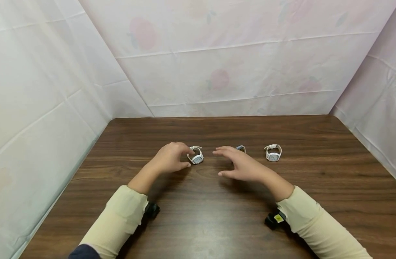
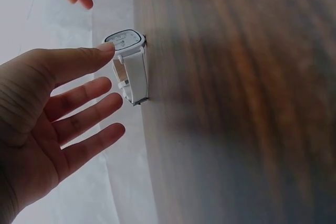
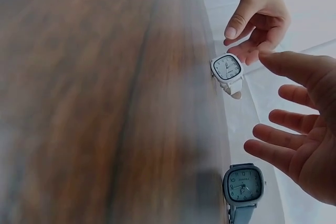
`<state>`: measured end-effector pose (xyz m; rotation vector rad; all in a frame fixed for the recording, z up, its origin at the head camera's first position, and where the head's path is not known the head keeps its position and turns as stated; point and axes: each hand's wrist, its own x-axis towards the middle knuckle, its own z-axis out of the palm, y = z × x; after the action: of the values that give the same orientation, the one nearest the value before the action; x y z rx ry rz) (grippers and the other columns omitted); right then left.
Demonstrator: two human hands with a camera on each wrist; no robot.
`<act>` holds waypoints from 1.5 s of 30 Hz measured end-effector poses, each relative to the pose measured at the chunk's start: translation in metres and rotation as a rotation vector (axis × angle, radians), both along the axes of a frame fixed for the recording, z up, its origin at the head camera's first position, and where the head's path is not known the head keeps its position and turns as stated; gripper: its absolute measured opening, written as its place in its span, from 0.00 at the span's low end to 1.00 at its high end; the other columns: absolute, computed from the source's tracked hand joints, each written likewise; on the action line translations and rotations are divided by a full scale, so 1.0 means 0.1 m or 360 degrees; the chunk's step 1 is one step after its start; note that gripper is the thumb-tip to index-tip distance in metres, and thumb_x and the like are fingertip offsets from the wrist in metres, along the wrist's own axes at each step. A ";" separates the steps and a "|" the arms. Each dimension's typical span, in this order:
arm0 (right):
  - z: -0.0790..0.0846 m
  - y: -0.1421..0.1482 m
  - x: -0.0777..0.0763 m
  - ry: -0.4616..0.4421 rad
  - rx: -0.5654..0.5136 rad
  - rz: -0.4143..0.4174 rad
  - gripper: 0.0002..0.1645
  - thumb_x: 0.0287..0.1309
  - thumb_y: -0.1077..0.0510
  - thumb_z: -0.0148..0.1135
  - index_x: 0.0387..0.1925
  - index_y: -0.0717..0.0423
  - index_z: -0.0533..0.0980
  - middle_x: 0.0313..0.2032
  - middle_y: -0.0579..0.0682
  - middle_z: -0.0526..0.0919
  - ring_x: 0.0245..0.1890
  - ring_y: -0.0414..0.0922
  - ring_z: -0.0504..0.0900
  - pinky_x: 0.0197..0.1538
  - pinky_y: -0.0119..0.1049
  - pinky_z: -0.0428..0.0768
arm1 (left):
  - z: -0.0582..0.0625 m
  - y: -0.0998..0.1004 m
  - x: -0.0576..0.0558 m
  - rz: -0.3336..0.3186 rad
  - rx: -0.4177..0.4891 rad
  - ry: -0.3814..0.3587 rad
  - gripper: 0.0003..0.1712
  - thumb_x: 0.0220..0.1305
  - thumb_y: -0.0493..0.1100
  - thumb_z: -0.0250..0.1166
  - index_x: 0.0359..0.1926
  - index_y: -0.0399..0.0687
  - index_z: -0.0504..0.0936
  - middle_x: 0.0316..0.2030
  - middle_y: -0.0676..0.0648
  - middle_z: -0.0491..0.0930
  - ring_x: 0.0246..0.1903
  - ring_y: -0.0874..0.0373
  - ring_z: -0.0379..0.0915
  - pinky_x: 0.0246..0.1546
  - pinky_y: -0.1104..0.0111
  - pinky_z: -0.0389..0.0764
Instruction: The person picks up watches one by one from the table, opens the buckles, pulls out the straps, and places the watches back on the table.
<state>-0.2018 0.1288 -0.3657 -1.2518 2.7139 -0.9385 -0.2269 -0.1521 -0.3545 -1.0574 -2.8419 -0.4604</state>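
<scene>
A white-strapped watch (image 1: pixel 198 159) with a rounded-square dial stands on the table with its band looped. My left hand (image 1: pixel 170 157) is right beside it, thumb and fingers apart and not curled round the band. In the left wrist view the thumb overlaps the edge of the watch (image 2: pixel 137 77); whether it touches cannot be told. To the right, my right hand (image 1: pixel 243 166) hovers with fingers extended, holding nothing. It partly hides a blue-grey watch (image 1: pixel 240 148) in the head view; the right wrist view shows that watch's dial (image 3: pixel 243 184) below the fingers.
Another white watch (image 1: pixel 273 157) stands on the brown wooden table (image 1: pixel 204 223), right of my right hand. Pale patterned cloth (image 1: pixel 233 72) hangs behind the table and along both sides. Dark wrist devices (image 1: pixel 151 210) sit under the sleeves.
</scene>
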 end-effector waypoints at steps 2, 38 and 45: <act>-0.01 -0.02 -0.02 -0.0002 0.0004 -0.0008 0.38 0.55 0.56 0.72 0.65 0.61 0.68 0.65 0.61 0.69 0.65 0.54 0.67 0.64 0.52 0.69 | 0.00 0.01 -0.01 0.0009 0.0006 -0.0005 0.19 0.49 0.41 0.77 0.45 0.44 0.86 0.40 0.49 0.85 0.35 0.54 0.79 0.37 0.59 0.80; -0.07 -0.25 -0.26 -0.0214 -0.0131 -0.0156 0.35 0.57 0.60 0.70 0.65 0.61 0.69 0.65 0.62 0.65 0.60 0.56 0.72 0.54 0.46 0.79 | -0.03 0.20 -0.10 0.0053 0.0044 -0.0069 0.08 0.51 0.39 0.74 0.34 0.48 0.86 0.23 0.57 0.81 0.24 0.67 0.73 0.24 0.69 0.75; -0.10 -0.26 -0.27 -0.0226 -0.0137 -0.0179 0.35 0.56 0.60 0.70 0.64 0.61 0.69 0.64 0.59 0.67 0.59 0.56 0.73 0.53 0.45 0.80 | -0.05 0.20 -0.10 0.0056 0.0015 -0.0063 0.07 0.52 0.38 0.72 0.35 0.49 0.86 0.21 0.59 0.79 0.22 0.67 0.70 0.22 0.70 0.73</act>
<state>-0.2284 0.1024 -0.3756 -1.0095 2.6832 -1.1202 -0.2368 -0.1321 -0.3595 -1.0060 -2.8844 -0.4969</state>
